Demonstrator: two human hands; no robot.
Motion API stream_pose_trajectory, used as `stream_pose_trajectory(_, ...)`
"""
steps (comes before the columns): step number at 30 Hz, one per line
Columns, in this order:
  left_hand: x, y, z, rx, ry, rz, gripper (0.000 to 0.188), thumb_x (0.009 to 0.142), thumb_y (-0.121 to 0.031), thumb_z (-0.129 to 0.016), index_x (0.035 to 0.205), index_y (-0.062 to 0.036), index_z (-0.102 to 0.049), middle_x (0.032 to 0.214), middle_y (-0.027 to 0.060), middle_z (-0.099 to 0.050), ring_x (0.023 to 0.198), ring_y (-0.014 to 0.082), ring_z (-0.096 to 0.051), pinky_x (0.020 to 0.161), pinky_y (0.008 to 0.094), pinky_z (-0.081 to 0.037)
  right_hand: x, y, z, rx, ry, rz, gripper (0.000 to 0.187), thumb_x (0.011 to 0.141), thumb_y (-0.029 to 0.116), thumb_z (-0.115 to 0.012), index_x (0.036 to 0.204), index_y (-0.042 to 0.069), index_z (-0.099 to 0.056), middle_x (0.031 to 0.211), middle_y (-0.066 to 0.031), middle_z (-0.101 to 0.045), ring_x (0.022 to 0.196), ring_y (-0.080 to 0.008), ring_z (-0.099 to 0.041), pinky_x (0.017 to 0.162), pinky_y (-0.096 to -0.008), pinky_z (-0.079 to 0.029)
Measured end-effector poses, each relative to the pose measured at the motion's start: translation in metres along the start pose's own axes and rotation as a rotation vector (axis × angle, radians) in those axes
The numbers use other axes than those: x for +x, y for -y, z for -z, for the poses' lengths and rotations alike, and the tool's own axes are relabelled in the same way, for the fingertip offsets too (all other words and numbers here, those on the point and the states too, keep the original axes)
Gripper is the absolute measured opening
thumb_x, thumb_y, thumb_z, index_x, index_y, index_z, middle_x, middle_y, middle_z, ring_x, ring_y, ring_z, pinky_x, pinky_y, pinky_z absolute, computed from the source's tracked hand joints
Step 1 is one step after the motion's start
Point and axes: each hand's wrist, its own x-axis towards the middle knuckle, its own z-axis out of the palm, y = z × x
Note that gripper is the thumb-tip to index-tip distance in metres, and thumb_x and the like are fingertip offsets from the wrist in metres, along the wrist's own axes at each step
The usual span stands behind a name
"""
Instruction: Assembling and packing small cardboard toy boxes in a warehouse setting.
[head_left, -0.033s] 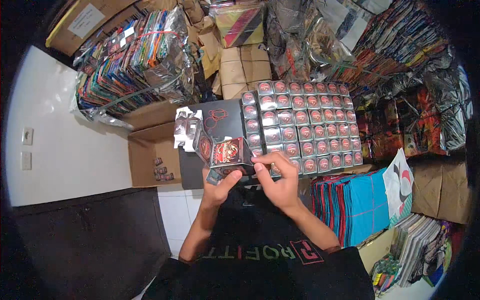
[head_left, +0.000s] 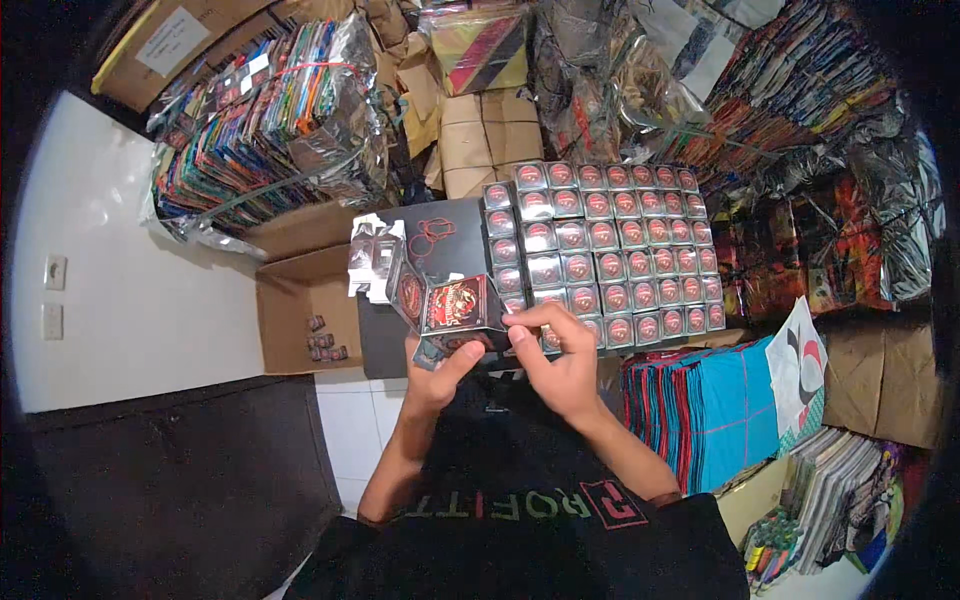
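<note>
Both of my hands hold a small dark folding carton [head_left: 457, 303] with a red and gold print, its panels and flaps partly spread. My left hand [head_left: 438, 376] is closed on its lower left part, thumb on the near side. At the carton's right edge, my right hand [head_left: 556, 358] pinches a panel between thumb and fingers. The carton is above the near edge of a dark table [head_left: 462, 222]. Just beyond it to the left lie several flattened or part-folded cartons [head_left: 372, 262]. Red rubber bands [head_left: 432, 234] rest behind it.
Rows of small clear-topped boxes with red round labels [head_left: 632, 262] cover the table's right side. An open cardboard box [head_left: 283, 318] with a few small cylinders stands at left. Bundled packages [head_left: 280, 120] line the back; a blue cloth stack [head_left: 725, 405] is at right.
</note>
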Motion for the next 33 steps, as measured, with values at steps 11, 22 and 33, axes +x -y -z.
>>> stream_pose_trajectory(11,-0.006,0.003,-0.008,-0.422,0.068,0.129,0.065,0.089,-0.003,-0.074,0.147,0.0026,-0.046,0.137,0.0164,-0.063,0.128,0.0283,-0.062,0.112,0.0442,-0.048,-0.005,-0.009,-0.007,0.351,0.046,-0.271,0.050,0.088,0.007,-0.080,0.129,0.007,-0.052,0.101,0.0027,-0.042,0.090,-0.0083,-0.042,0.084,-0.0233,-0.038)
stream_pose_trajectory(22,-0.001,0.002,-0.007,-0.400,0.082,0.137,0.068,0.089,-0.010,-0.079,0.147,0.0037,-0.046,0.137,0.0166,-0.062,0.128,0.0288,-0.062,0.112,0.0449,-0.049,-0.011,-0.013,-0.010,0.521,0.060,-0.336,0.043,0.093,0.016,-0.080,0.128,0.008,-0.056,0.097,0.0048,-0.044,0.085,-0.0040,-0.045,0.074,-0.0198,-0.040)
stream_pose_trajectory(33,-0.003,-0.003,-0.005,-0.360,0.120,0.195,0.068,0.090,-0.012,-0.079,0.147,0.0044,-0.046,0.137,0.0160,-0.062,0.127,0.0266,-0.062,0.111,0.0424,-0.049,-0.010,-0.009,-0.002,0.603,0.129,-0.365,0.045,0.094,0.013,-0.077,0.132,0.008,-0.053,0.106,0.0037,-0.045,0.093,-0.0051,-0.048,0.083,-0.0211,-0.043)
